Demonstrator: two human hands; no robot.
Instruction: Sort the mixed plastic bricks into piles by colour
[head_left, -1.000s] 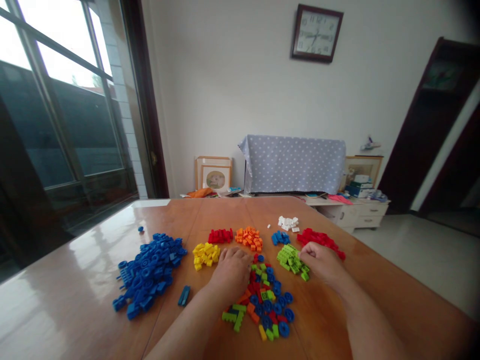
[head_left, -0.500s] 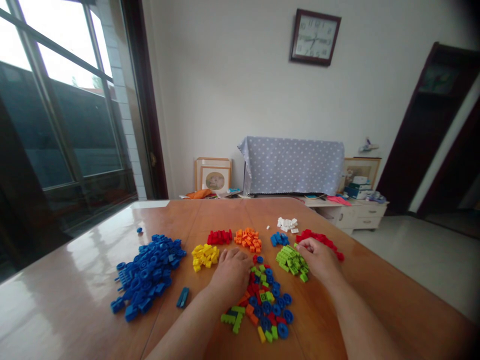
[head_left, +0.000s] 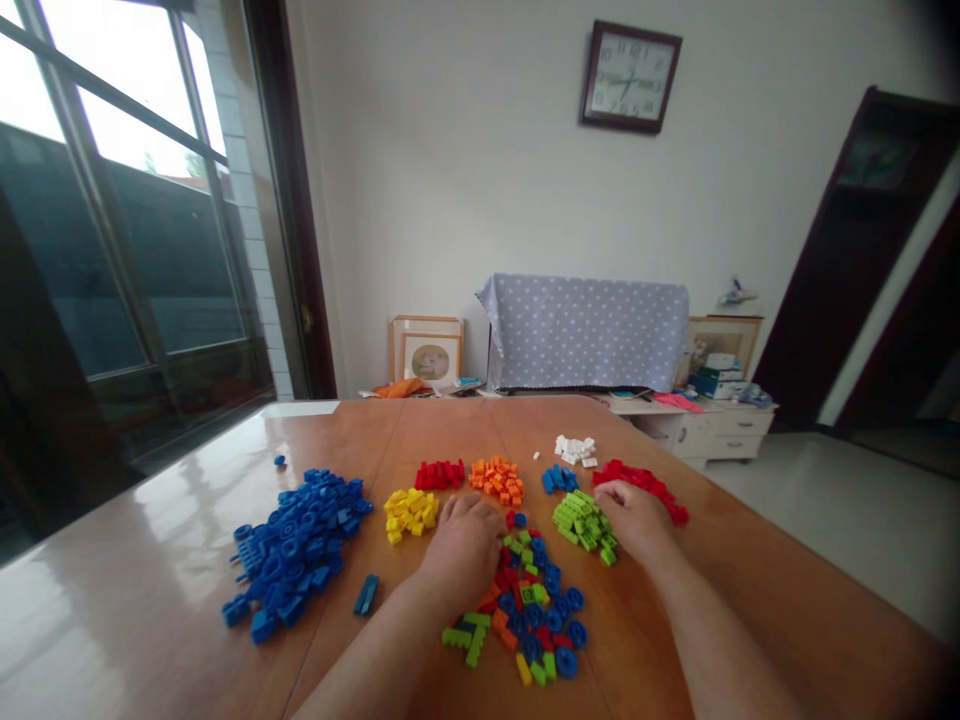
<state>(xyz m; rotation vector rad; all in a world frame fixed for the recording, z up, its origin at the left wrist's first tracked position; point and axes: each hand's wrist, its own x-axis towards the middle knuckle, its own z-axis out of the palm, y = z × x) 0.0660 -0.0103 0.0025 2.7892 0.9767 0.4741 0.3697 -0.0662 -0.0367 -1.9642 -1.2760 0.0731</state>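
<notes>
My left hand point(head_left: 466, 538) rests with curled fingers at the upper left edge of a mixed pile of toy building bricks point(head_left: 534, 592). Its fingertips point toward the pile, and whatever they may grip is hidden. My right hand point(head_left: 639, 515) is closed, thumb and fingers drawn together, just right of the lime-green brick pile point(head_left: 583, 522). No brick shows at its fingertips. Behind that hand lies a red brick pile point(head_left: 645, 480), partly covered by it. Red, orange, lime and yellow bricks and blue wheel-like pieces make up the mixed pile.
A large blue pile point(head_left: 300, 550) lies left, near a loose blue-teal piece point(head_left: 366, 594). Yellow point(head_left: 411, 514), red point(head_left: 440, 474), orange point(head_left: 497, 480), small blue point(head_left: 560, 479) and white point(head_left: 576, 450) piles stand farther back on the wooden table point(head_left: 187, 480).
My right hand has shifted slightly right, away from the lime-green pile. A green bit seen at its fingertips before no longer shows there. My left hand has barely moved.
</notes>
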